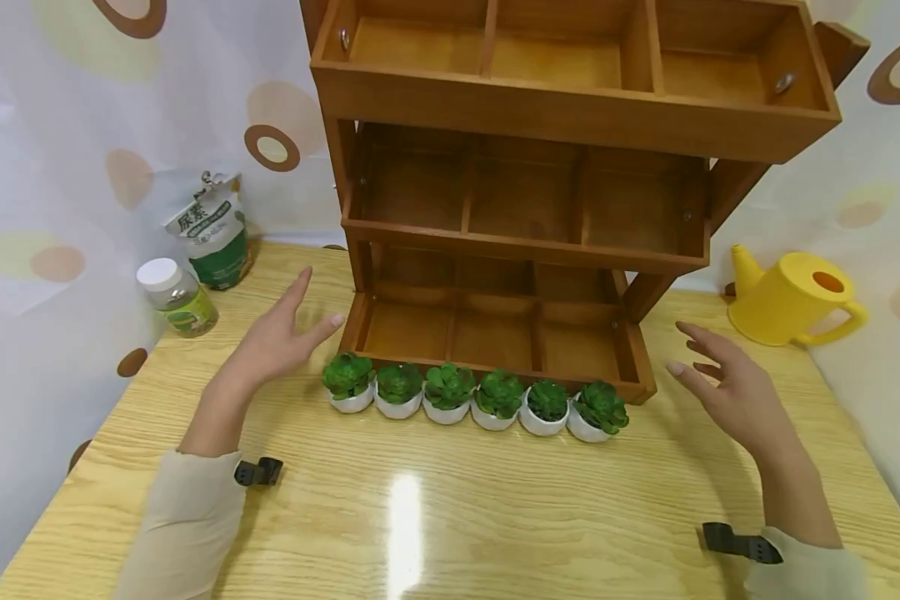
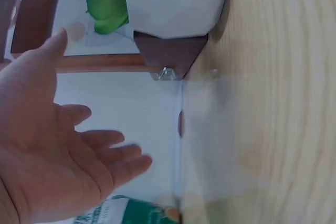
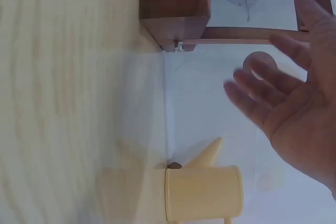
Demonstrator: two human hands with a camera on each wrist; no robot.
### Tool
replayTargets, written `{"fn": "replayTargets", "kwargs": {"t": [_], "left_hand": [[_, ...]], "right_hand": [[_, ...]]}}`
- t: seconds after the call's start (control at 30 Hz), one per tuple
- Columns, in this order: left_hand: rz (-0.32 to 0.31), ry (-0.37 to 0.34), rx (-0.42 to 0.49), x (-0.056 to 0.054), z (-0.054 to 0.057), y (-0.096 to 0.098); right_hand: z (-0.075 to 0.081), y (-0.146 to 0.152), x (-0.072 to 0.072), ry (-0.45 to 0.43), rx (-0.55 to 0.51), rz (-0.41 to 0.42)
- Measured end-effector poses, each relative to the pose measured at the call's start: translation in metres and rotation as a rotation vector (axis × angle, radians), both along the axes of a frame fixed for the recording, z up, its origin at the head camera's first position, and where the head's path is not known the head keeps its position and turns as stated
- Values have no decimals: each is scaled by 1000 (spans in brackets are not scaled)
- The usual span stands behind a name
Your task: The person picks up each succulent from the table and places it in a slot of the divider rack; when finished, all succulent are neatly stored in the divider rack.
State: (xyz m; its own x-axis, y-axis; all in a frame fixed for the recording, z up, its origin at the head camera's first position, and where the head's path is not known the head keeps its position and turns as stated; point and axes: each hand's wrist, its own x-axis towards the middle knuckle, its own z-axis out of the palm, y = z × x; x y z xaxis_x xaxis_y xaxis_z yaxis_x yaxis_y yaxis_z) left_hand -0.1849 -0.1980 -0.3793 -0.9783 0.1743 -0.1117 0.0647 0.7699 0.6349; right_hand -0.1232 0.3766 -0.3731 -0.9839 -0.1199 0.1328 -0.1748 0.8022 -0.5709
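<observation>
My left hand point(image 1: 276, 340) hovers above the table left of a tiered wooden shelf point(image 1: 510, 242), fingers extended and thumb spread, holding nothing. On the shelf's other side my right hand point(image 1: 738, 396) is likewise in the air, fingers loosely bent and apart from any object. Along the lowest tier's front edge stands a row of several small green succulents in white pots; the leftmost potted succulent point(image 1: 349, 383) is nearest my left hand, and the rightmost potted succulent point(image 1: 598, 412) is on my right hand's side. In the left wrist view a white pot point(image 2: 176, 3) appears close up.
A yellow watering can point(image 1: 783, 300) stands at the back right. At the back left are a green-and-white bag point(image 1: 216, 237) and a white-capped jar point(image 1: 180, 298). The shelf's tiers have divided compartments, and a patterned curtain point(image 1: 37, 350) hangs around the wooden table point(image 1: 510, 517).
</observation>
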Motion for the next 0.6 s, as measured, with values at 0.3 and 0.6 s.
{"fn": "replayTargets", "kwargs": {"t": [0.3,0.6], "left_hand": [[11,-89,194,-3,-10,5],[8,-231,455,-3,-12,6]], "right_hand": [[2,-4,6,-68,-111,87],[4,-5,26,-131,-141,103]]}}
